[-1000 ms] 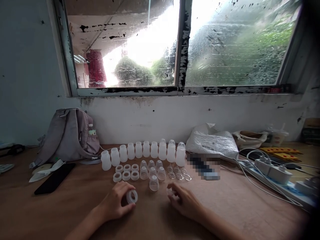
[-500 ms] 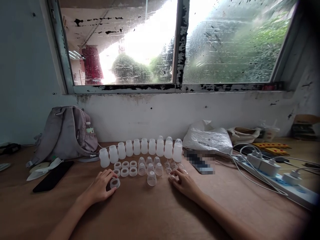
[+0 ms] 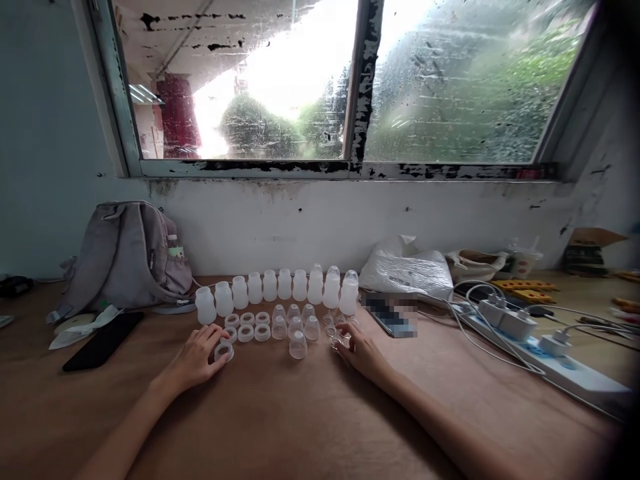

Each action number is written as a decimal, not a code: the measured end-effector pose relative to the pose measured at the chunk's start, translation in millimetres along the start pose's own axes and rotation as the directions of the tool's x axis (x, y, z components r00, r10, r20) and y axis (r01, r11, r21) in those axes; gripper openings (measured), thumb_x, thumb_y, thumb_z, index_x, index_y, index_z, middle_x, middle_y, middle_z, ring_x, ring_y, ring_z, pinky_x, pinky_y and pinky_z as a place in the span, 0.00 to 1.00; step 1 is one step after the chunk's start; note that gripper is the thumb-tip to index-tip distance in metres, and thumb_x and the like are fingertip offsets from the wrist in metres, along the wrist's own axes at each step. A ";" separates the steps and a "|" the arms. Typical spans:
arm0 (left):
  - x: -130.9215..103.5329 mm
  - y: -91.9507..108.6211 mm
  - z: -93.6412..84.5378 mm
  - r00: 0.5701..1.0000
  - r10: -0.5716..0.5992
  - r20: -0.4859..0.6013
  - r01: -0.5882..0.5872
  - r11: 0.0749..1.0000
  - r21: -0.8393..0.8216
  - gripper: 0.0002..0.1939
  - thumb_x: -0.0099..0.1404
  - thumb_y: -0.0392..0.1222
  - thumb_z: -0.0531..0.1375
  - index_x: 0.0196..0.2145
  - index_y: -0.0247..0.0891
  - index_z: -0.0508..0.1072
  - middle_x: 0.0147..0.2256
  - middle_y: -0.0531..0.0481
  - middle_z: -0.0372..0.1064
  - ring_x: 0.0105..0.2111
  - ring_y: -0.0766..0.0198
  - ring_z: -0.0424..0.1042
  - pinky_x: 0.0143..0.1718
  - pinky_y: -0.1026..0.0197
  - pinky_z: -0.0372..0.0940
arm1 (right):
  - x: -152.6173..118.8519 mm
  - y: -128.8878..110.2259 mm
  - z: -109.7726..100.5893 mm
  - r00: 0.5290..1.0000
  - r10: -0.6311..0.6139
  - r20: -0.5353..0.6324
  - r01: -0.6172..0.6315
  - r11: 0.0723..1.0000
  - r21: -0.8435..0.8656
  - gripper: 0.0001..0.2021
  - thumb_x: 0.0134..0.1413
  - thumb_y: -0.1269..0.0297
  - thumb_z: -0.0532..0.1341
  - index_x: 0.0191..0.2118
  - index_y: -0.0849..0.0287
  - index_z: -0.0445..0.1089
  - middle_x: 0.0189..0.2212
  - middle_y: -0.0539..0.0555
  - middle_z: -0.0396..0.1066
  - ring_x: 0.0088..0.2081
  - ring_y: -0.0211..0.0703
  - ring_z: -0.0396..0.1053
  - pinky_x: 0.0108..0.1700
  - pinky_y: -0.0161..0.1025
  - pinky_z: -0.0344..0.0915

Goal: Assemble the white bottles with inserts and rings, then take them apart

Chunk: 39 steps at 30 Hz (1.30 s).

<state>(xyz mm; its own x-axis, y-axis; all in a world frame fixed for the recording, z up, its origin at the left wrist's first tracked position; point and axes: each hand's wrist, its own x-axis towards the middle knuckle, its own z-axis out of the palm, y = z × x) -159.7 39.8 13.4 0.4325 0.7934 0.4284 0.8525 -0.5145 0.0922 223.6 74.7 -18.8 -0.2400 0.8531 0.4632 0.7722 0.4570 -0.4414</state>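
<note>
My left hand (image 3: 203, 355) curls its thumb and fingers around a translucent white bottle collar ring (image 3: 225, 351) on the table. More collar rings (image 3: 246, 333) sit in two rows beside it. My right hand (image 3: 361, 352) rests on the table, its fingertips closed on a small clear bottle nipple (image 3: 335, 342). Other nipples (image 3: 329, 329) lie by those fingers, partly covered. Between my hands stand several clear dome caps (image 3: 298, 345). Behind them curves a row of frosted baby bottles (image 3: 255, 288); the three at the right end (image 3: 331, 291) wear clear caps.
A grey backpack (image 3: 130, 260) leans at the back left, near a black phone (image 3: 103, 341). At the right are a silvery plastic bag (image 3: 407, 270), a partly blurred phone (image 3: 393, 317) and a white power strip (image 3: 575, 370) with chargers and cables. A window (image 3: 280, 100) is above.
The view has tilted and shifted slightly, so everything sits a little higher and further left. The right fingers have closed in around a nipple. My left hand stays at the same collar ring.
</note>
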 end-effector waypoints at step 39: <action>-2.2 55.7 20.9 0.933 0.216 -0.289 -0.259 0.958 -0.120 0.13 0.60 0.34 0.50 0.44 0.39 0.62 0.40 0.46 0.62 0.42 0.60 0.62 0.44 0.57 0.59 | 73.6 -78.5 -52.4 0.942 -0.094 -0.323 0.126 0.989 0.080 0.18 0.50 0.52 0.54 0.44 0.59 0.57 0.32 0.56 0.67 0.32 0.43 0.65 0.35 0.42 0.62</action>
<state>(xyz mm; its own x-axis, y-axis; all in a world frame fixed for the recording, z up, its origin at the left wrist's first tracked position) -107.0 16.1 -1.3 0.5026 0.5350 0.6792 0.6700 -0.7375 0.0851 176.1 88.4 90.3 -0.1088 0.6789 0.7261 0.6864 0.5796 -0.4392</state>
